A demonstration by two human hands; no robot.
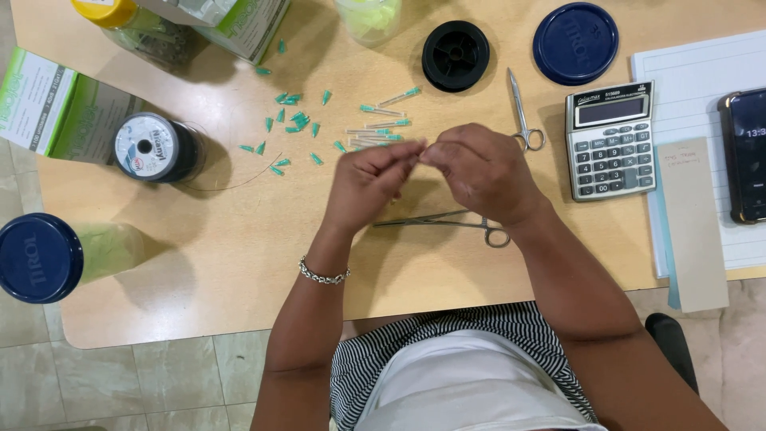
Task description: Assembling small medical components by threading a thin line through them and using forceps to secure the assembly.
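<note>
Right above the middle of the wooden table (199,263), the left hand (369,182) and the right hand (479,172) meet fingertip to fingertip. Both are pinched narrow, thumb against forefinger, and between them sits something very small and pale; it may be one of the needles or a length of fine thread, but it is too thin to tell from this view. A beaded silver bracelet (323,275) circles the left wrist.

Just beyond the hands lies a scatter of small needles with green hubs (379,128). They are slim and straight, each with a pale shaft and a teal-green plastic end, some lying side by side near the fingers. Further left, loose green caps (291,120) are strewn across the tabletop, short and cone-like, the same teal colour.

Under the hands, partly hidden by the right wrist, rests a pair of slender metal forceps (447,223) with a ring handle. A second pair of metal scissors (523,116) lies just right of the needles, tips pointing away. A grey calculator (610,140) sits beside them, and a dark phone (746,156) rests on a lined notepad (694,72). A black spool (456,54) and a blue round lid (574,42) lie at the far edge. At left stand a wire spool with a printed label (155,148), green-and-white boxes (48,104) and a blue-lidded jar (40,257).
</note>
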